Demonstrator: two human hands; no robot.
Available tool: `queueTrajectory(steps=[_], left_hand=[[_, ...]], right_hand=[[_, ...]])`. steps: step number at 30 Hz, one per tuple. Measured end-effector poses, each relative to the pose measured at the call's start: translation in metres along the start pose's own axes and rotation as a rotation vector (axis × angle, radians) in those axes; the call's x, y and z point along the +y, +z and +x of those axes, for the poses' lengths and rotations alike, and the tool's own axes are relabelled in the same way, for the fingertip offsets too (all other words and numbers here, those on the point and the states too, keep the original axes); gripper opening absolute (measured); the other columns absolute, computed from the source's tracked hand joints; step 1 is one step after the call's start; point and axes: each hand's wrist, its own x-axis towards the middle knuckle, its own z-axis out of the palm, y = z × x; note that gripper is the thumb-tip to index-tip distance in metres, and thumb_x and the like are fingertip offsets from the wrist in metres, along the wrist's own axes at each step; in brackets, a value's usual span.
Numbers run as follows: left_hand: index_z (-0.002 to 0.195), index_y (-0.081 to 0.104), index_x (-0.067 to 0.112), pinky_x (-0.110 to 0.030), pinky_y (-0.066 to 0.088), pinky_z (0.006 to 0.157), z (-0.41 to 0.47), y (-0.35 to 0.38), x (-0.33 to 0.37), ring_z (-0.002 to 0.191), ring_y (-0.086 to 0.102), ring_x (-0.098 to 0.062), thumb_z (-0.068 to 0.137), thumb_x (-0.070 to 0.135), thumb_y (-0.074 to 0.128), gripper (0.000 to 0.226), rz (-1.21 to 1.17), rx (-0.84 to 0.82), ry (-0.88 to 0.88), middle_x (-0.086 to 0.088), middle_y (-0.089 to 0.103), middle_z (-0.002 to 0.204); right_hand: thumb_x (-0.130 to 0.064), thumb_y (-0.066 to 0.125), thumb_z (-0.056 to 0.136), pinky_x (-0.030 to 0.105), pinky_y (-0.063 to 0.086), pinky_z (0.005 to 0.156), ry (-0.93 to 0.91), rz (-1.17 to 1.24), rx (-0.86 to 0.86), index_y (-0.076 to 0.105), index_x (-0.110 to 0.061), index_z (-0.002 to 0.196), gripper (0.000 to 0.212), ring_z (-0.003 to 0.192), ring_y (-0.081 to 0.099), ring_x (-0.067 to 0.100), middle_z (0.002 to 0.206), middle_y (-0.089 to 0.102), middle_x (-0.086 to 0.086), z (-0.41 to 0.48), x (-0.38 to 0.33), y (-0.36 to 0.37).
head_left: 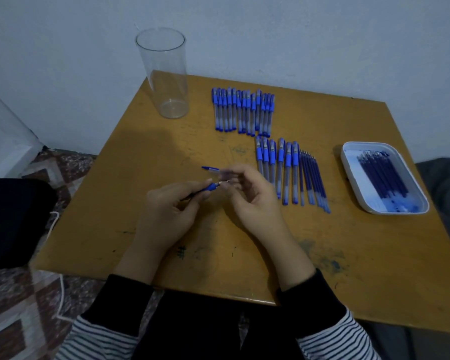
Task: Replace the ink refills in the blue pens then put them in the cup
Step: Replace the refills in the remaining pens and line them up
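My left hand (170, 203) pinches a blue tip section with its refill (210, 187), point facing right. My right hand (247, 193) grips a clear pen barrel (213, 169), blurred, its blue end sticking out to the left above the tip. A clear empty cup (166, 74) stands upright at the table's far left. Several capped blue pens (243, 110) lie in a row at the far middle. A second row of several pens (277, 167) lies right of my hands, with several loose refills (313, 180) beside it.
A white tray (348, 175) holding several dark blue refills sits near the table's right edge. The wooden table (166, 250) butts against a pale wall. A black object (13, 219) and a white cord lie on the patterned floor to the left.
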Motion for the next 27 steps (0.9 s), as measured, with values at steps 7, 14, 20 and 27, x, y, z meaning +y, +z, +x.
queueTrajectory(steps=[7,14,20,27], left_hand=[[0.109,0.077,0.014,-0.019,0.055,0.079,-0.001,0.002,0.0,0.09,0.07,-0.002,0.086,0.011,0.078,0.023,0.004,-0.002,0.008,0.012,0.071,0.105],[0.108,0.078,0.013,-0.02,0.056,0.079,-0.001,-0.001,0.003,0.092,0.07,-0.002,0.086,0.01,0.078,0.022,0.041,-0.029,0.037,0.012,0.071,0.106],[0.109,0.077,0.012,-0.021,0.057,0.077,0.0,-0.001,0.003,0.09,0.07,-0.002,0.088,0.011,0.077,0.021,0.014,-0.011,0.002,0.009,0.074,0.103],[0.109,0.077,0.012,-0.027,0.057,0.072,0.0,-0.001,0.003,0.086,0.069,-0.006,0.091,0.014,0.074,0.019,0.085,0.08,-0.039,0.011,0.072,0.101]], right_hand=[[-0.029,0.063,0.094,0.02,0.051,0.07,0.089,-0.061,0.046,0.067,-0.011,0.1,0.019,0.081,0.061,0.01,0.087,0.065,-0.002,-0.001,-0.001,-0.001],[-0.016,0.066,0.093,0.031,0.052,0.071,0.06,-0.123,0.01,0.07,-0.01,0.094,0.008,0.079,0.06,0.014,0.082,0.065,0.003,0.0,0.005,-0.001],[-0.003,0.068,0.089,0.017,0.049,0.072,0.087,0.006,0.016,0.07,-0.006,0.095,0.007,0.077,0.06,0.004,0.085,0.066,-0.001,0.001,0.001,-0.002],[-0.017,0.064,0.094,0.016,0.051,0.078,0.209,0.005,0.135,0.073,-0.015,0.105,0.014,0.089,0.065,0.004,0.093,0.071,-0.006,0.009,0.004,0.006]])
